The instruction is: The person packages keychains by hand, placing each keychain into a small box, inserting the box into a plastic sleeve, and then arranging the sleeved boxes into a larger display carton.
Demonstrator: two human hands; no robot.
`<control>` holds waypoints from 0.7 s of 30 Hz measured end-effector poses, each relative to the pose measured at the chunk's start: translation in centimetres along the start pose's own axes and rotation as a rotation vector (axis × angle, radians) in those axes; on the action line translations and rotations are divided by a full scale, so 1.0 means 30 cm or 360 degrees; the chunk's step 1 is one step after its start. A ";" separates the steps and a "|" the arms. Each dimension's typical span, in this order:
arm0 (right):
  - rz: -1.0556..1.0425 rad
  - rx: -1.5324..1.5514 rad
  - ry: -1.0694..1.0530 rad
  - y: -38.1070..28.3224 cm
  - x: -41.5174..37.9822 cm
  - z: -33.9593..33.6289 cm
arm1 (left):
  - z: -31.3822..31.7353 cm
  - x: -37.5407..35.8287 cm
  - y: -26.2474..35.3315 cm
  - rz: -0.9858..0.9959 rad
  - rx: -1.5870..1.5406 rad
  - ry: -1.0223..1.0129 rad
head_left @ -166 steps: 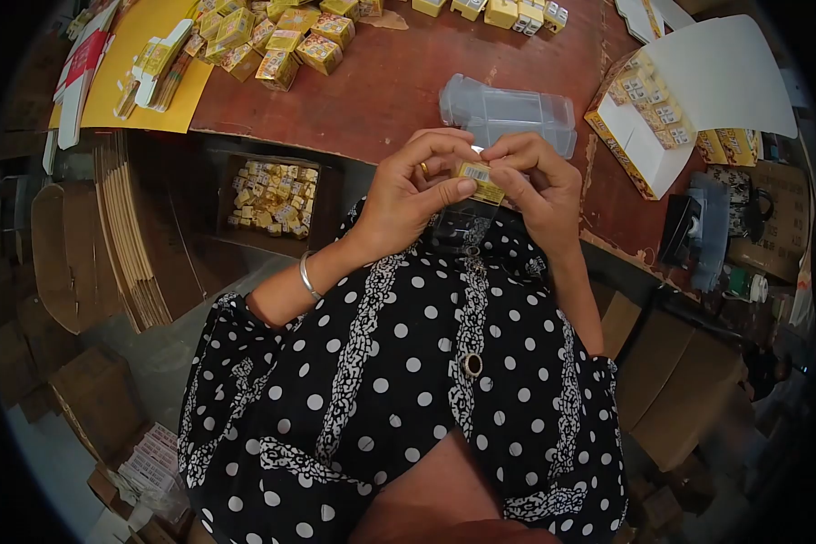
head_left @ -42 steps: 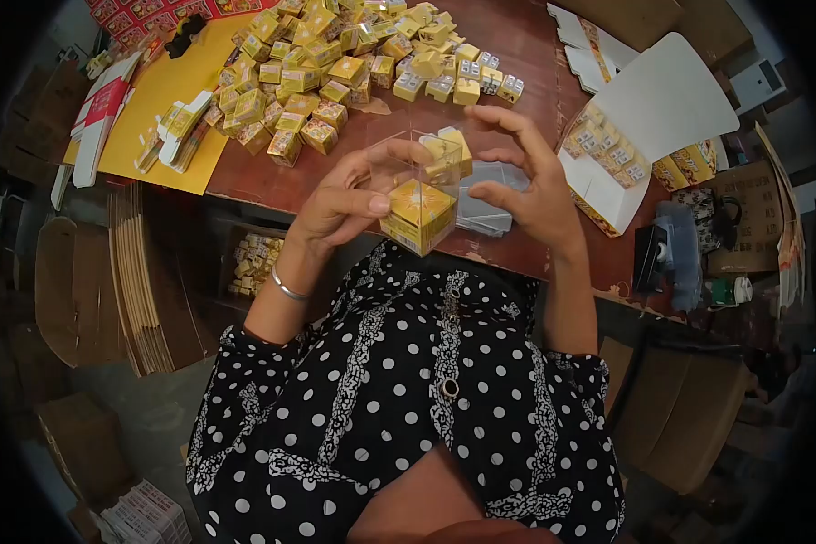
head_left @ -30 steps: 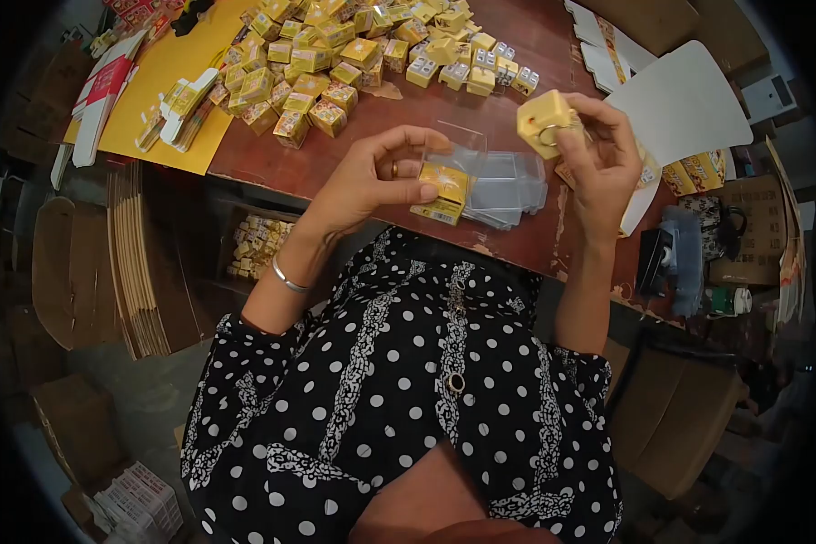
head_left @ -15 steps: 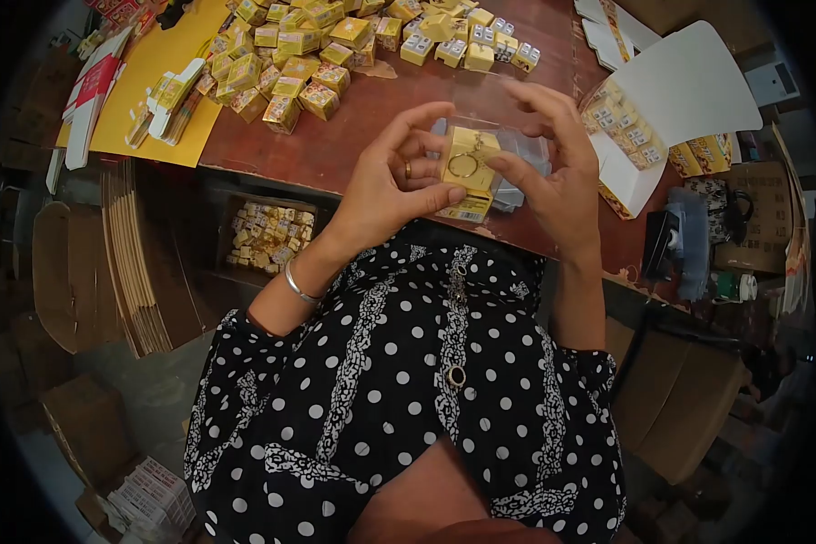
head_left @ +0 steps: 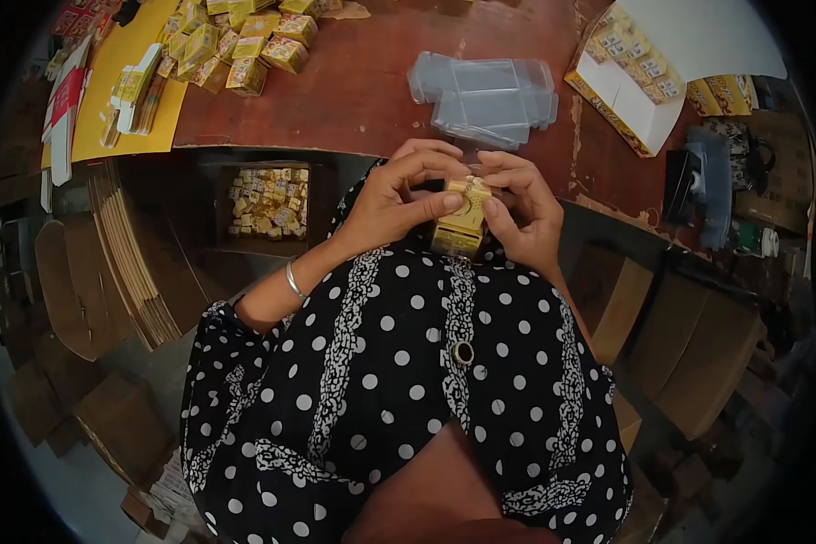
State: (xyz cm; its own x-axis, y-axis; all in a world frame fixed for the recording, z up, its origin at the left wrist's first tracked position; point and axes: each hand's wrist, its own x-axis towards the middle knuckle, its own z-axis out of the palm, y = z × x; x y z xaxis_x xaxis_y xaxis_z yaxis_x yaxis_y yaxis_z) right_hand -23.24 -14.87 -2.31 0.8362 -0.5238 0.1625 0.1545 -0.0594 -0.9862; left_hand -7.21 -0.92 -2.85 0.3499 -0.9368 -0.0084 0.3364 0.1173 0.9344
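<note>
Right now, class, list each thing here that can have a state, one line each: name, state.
Left hand: closed on the small yellow box.
Right hand: closed on it too.
Small yellow box: held above the lap.
Clear plastic cases: flat, stacked on the table.
White carton: open, part filled.

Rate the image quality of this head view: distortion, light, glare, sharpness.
Head view: strong fisheye, table edge bowed, corners vignetted black; soft even light with faint shadows; mild sheen on the clear plastic boxes; left hand, right hand and the small yellow box they hold fairly sharp, its print unreadable; cardboard at the periphery dim and smeared.
</note>
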 end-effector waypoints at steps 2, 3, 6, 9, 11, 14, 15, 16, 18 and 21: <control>0.0074 0.0039 0.0002 -0.007 -0.013 0.017 | 0.003 0.001 -0.012 0.0011 0.0110 0.0044; -0.0018 0.0088 0.0056 -0.006 -0.006 0.023 | 0.008 0.012 -0.011 0.0078 -0.0008 0.0041; -0.0102 0.0134 0.0108 -0.011 -0.006 0.022 | 0.013 0.021 0.003 0.0116 -0.0160 0.0036; -0.0180 0.0105 -0.0058 -0.003 0.017 -0.022 | 0.001 0.027 0.023 0.0084 -0.0111 -0.0018; -0.0269 0.0083 -0.0224 -0.006 0.023 -0.033 | -0.010 0.027 0.035 0.0081 -0.0026 -0.0068; -0.0053 0.0132 -0.0232 -0.054 0.032 -0.020 | -0.016 0.032 0.066 0.0203 0.0174 -0.0163; 0.0104 0.0102 -0.0173 -0.088 0.035 -0.005 | -0.013 0.034 0.084 0.0146 0.0268 -0.0143; 0.0262 0.0070 -0.0113 -0.110 0.038 0.005 | -0.011 0.036 0.096 0.0089 0.0362 -0.0123; 0.0260 0.0026 -0.0084 -0.117 0.045 0.008 | -0.009 0.038 0.101 0.0109 0.0403 -0.0127; 0.0322 -0.0002 -0.0081 -0.141 0.063 0.000 | 0.000 0.040 0.113 0.0150 0.0495 -0.0097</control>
State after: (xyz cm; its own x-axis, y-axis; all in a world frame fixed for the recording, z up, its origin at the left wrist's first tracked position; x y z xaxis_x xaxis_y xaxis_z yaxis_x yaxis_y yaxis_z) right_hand -22.32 -15.60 2.18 0.8757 -0.4814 -0.0376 -0.0200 0.0417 -0.9989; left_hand -5.66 -1.66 0.30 0.3107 -0.9457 0.0955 0.0186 0.1065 0.9941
